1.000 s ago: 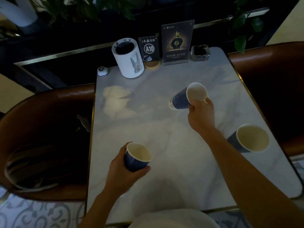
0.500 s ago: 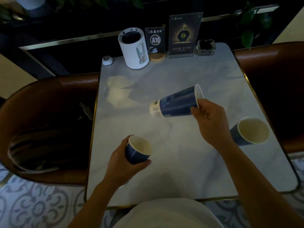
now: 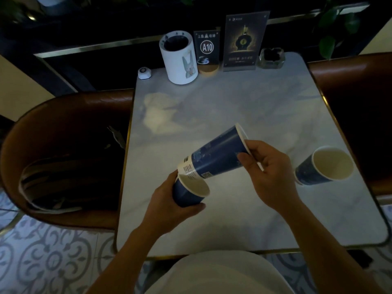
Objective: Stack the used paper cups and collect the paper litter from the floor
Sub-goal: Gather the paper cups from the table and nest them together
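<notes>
Head view looks down on a pale marble table point(image 3: 244, 107) in dim light. At its near middle the left hand point(image 3: 169, 205) has its fingers wrapped around a short blue cup point(image 3: 187, 193), held upright with the mouth open. The right hand point(image 3: 268, 172) pinches a taller blue cup point(image 3: 216, 154) near its rim; that cup is tipped almost on its side, base pointing near-left, and the base sits right at the far rim of the short cup, touching or very nearly so. A third cup point(image 3: 324, 166) stands untouched at the right edge of the table, well apart from both hands.

Stacking is the step in hand: the first pair is about to be nested. Next, the tall cup likely needs to swing upright so its base lines up with the open mouth, then slide down inside; after that the third cup waits. Paper litter is hard to pick out in this gloom: some pale scraps may lie on the brown seat point(image 3: 63, 145) at the left, but I cannot say for sure, and the patterned floor point(image 3: 48, 255) shows none.
</notes>
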`<state>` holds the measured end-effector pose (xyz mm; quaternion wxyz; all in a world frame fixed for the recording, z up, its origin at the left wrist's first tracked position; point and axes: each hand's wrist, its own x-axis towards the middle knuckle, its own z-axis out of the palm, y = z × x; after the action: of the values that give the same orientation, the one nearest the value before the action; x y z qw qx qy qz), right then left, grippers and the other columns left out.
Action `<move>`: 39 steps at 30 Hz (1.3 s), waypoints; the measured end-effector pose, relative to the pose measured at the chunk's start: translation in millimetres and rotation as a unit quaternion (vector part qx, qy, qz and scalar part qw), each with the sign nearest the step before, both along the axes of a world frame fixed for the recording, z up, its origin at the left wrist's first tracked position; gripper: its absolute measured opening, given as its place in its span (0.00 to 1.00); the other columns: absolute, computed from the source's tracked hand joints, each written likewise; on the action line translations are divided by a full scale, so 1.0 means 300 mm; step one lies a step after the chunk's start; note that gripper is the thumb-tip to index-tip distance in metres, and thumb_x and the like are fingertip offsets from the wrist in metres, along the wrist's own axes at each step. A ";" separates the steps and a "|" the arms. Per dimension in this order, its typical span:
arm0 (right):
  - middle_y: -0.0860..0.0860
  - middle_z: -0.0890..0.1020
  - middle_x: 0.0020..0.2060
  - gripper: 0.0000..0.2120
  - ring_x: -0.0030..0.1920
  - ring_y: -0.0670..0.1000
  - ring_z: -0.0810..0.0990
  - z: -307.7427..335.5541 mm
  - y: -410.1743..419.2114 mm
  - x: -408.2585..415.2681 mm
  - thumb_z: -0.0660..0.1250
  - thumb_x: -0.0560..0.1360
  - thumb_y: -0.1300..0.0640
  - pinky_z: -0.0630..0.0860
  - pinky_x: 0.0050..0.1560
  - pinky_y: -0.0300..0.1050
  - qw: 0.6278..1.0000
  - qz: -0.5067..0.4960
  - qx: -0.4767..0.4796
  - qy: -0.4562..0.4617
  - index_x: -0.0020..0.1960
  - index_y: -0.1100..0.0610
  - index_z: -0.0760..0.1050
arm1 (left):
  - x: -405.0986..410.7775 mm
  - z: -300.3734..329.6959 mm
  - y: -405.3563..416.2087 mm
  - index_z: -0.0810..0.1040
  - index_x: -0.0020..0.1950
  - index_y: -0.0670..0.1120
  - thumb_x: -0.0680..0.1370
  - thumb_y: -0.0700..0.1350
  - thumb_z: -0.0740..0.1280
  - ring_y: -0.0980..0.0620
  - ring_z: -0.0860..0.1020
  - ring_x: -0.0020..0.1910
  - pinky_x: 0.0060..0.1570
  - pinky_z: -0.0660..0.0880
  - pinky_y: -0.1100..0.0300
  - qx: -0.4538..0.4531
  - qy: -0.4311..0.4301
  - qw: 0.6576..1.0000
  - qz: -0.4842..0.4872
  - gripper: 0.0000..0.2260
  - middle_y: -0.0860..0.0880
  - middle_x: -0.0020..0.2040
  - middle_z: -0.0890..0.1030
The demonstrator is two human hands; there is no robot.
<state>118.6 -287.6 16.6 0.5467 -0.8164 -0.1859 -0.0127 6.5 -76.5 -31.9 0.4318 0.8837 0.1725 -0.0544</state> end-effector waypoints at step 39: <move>0.43 0.81 0.44 0.06 0.43 0.40 0.79 -0.051 0.121 -0.108 0.67 0.76 0.57 0.73 0.47 0.25 0.983 0.168 -0.074 0.028 0.51 0.55 0.80 | 0.014 0.040 -0.013 0.67 0.69 0.51 0.59 0.55 0.80 0.65 0.78 0.50 0.48 0.75 0.73 -0.018 0.003 1.000 -0.009 0.42 0.58 0.56 0.79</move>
<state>86.2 -251.2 1.4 0.4840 -0.8117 -0.3056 0.1164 10.8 -80.5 -19.8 0.4469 0.8769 0.1651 -0.0642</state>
